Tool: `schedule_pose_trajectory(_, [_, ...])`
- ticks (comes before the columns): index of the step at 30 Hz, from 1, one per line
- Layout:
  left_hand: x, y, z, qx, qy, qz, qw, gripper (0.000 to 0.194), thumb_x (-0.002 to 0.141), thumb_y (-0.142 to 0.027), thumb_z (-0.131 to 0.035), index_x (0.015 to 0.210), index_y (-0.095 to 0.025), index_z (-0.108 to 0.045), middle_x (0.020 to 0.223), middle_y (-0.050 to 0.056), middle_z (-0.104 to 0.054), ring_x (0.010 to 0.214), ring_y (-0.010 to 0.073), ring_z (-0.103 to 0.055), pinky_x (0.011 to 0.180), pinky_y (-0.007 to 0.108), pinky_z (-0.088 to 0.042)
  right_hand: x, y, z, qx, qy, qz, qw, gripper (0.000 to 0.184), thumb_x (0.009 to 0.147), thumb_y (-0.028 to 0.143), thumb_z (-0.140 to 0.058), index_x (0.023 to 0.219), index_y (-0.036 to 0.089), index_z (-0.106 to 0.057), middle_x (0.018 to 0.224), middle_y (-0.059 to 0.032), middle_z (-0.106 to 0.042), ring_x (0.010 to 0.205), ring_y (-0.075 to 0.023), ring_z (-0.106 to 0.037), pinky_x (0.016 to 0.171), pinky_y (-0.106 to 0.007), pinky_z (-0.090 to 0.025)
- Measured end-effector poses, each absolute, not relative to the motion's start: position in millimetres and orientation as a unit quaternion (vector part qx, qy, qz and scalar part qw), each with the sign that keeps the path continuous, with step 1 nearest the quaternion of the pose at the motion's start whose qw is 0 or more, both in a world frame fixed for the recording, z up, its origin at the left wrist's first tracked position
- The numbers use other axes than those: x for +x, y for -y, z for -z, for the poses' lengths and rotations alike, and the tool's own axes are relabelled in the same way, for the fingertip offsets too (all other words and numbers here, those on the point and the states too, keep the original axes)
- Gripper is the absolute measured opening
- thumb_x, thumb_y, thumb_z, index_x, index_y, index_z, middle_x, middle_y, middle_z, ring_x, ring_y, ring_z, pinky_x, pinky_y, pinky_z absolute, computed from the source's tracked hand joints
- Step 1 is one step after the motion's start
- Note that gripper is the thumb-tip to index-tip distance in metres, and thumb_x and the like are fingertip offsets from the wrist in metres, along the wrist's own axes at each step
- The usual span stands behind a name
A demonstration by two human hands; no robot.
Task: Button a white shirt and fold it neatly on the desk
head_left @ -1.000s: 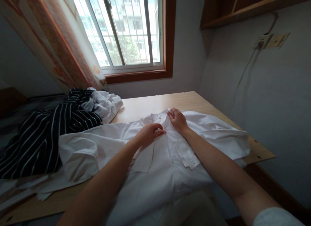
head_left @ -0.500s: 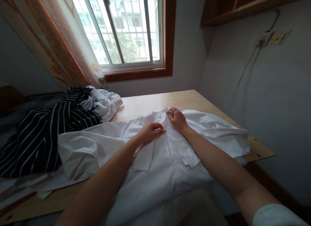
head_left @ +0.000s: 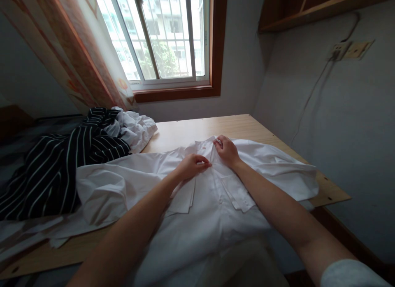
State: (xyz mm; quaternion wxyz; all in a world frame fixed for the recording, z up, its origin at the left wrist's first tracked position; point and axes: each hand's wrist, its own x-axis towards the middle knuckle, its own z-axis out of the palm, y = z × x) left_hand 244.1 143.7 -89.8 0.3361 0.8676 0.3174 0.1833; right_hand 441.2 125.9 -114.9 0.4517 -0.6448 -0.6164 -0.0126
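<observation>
A white button-up shirt (head_left: 197,229) lies spread over the wooden board, its lower part hanging toward me over the near edge. My left hand (head_left: 193,165) pinches the fabric at the front button strip, about mid-chest. Higher up, by the collar, my right hand (head_left: 226,150) has its fingers closed on the shirt's front edge. Two cuffs lie on the front of the shirt, the left cuff (head_left: 182,199) partly under my left forearm and the right cuff (head_left: 239,196) beside my right forearm. Small buttons run down the middle.
Black-and-white striped cloth (head_left: 61,163) and crumpled white cloth (head_left: 137,128) are heaped at the left. The wooden board (head_left: 228,124) reaches toward a barred window (head_left: 166,40) behind. On the right wall, a cable (head_left: 308,97) hangs from a socket (head_left: 341,51) below a shelf (head_left: 308,17).
The view has shifted very slightly. Both hands keep the same grip on the shirt's front, and the shirt lies as before.
</observation>
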Motion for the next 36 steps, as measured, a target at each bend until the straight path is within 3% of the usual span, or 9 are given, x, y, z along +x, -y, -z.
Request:
schedule_pose_trajectory(8, [237, -142, 79, 0.918, -0.304, -0.115, 0.227, 0.028, 0.086, -0.041, -0.057, 0.091, -0.018, -0.073, 0.065, -0.001, -0.060, 0.064, 0.0136, -0.051, 0.064, 0.025, -0.038, 447, -129, 115, -0.662, 0.587, 0.001, 0.466, 0.020, 0.091, 0.037, -0.045, 0.082, 0.022, -0.054, 0.078, -0.0028, -0.061, 0.074, -0.0190, -0.054, 0.068, -0.028, -0.040])
schedule_pose_trajectory(11, [239, -123, 69, 0.957, -0.268, -0.087, 0.065, 0.018, 0.087, -0.026, -0.056, 0.093, -0.021, -0.072, 0.086, 0.006, -0.067, 0.089, 0.0217, -0.059, 0.087, 0.035, -0.043, 446, -128, 114, -0.666, 0.589, 0.000, 0.457, 0.019, 0.091, 0.037, -0.046, 0.087, 0.022, -0.057, 0.085, -0.0045, -0.063, 0.078, -0.0202, -0.057, 0.070, -0.029, -0.042])
schedule_pose_trajectory(14, [237, -92, 68, 0.952, -0.287, -0.094, -0.049, 0.027, 0.090, -0.025, -0.053, 0.111, -0.022, -0.069, 0.127, 0.015, -0.060, 0.124, 0.0330, -0.047, 0.106, 0.052, -0.032, 448, -126, 105, -0.679, 0.603, 0.002, 0.419, 0.016, 0.090, 0.030, -0.050, 0.097, 0.021, -0.061, 0.100, -0.0085, -0.064, 0.088, -0.0227, -0.061, 0.075, -0.032, -0.045])
schedule_pose_trajectory(19, [218, -49, 87, 0.900, -0.435, -0.012, 0.010, 0.063, 0.092, -0.056, -0.044, 0.148, -0.028, -0.040, 0.159, 0.017, -0.027, 0.142, 0.0475, -0.023, 0.104, 0.072, -0.024, 459, -109, 74, -0.729, 0.629, -0.024, 0.271, 0.041, 0.078, 0.029, -0.068, 0.118, 0.021, -0.063, 0.131, -0.0175, -0.053, 0.101, -0.0310, -0.062, 0.085, -0.040, -0.048])
schedule_pose_trajectory(26, [205, -52, 103, 0.885, -0.461, -0.016, 0.055, 0.065, 0.093, -0.065, -0.034, 0.150, -0.035, -0.035, 0.162, 0.011, -0.021, 0.147, 0.0443, -0.012, 0.107, 0.076, -0.009, 440, -24, 74, -0.617, 0.769, -0.122, 0.113, 0.043, 0.084, 0.042, -0.066, 0.124, 0.027, -0.064, 0.124, -0.0127, -0.065, 0.111, -0.0346, -0.061, 0.093, -0.047, -0.048])
schedule_pose_trajectory(28, [207, -59, 103, 0.884, -0.463, -0.015, 0.060, 0.065, 0.093, -0.065, -0.033, 0.150, -0.035, -0.035, 0.162, 0.010, -0.020, 0.148, 0.0434, -0.010, 0.107, 0.076, -0.008, 431, -7, 89, -0.655, 0.742, -0.129, 0.064, 0.051, 0.086, 0.048, -0.061, 0.133, 0.027, -0.059, 0.138, -0.0166, -0.055, 0.126, -0.0399, -0.051, 0.097, -0.056, -0.044])
schedule_pose_trajectory(31, [213, -73, 101, 0.886, -0.459, -0.013, 0.066, 0.065, 0.093, -0.065, -0.032, 0.151, -0.035, -0.033, 0.163, 0.009, -0.019, 0.148, 0.0425, -0.009, 0.107, 0.076, -0.006, 427, -2, 108, -0.694, 0.708, -0.115, 0.059, 0.058, 0.094, 0.052, -0.045, 0.147, 0.029, -0.042, 0.157, -0.0149, -0.031, 0.144, -0.0404, -0.025, 0.107, -0.070, -0.024])
schedule_pose_trajectory(33, [217, -86, 100, 0.887, -0.456, -0.015, 0.068, 0.066, 0.093, -0.066, -0.031, 0.151, -0.035, -0.032, 0.163, 0.009, -0.018, 0.148, 0.0424, -0.009, 0.107, 0.077, -0.006, 431, -12, 114, -0.694, 0.708, -0.109, 0.076, 0.057, 0.098, 0.051, -0.037, 0.151, 0.030, -0.035, 0.161, -0.0126, -0.023, 0.148, -0.0367, -0.016, 0.110, -0.071, -0.013])
schedule_pose_trajectory(36, [221, -110, 101, 0.890, -0.451, -0.017, 0.066, 0.067, 0.092, -0.068, -0.029, 0.151, -0.036, -0.032, 0.163, 0.009, -0.018, 0.148, 0.0425, -0.010, 0.106, 0.077, -0.005, 441, -38, 117, -0.681, 0.718, -0.111, 0.091, 0.056, 0.099, 0.051, -0.034, 0.151, 0.029, -0.036, 0.161, -0.0125, -0.023, 0.149, -0.0343, -0.014, 0.112, -0.069, -0.008])
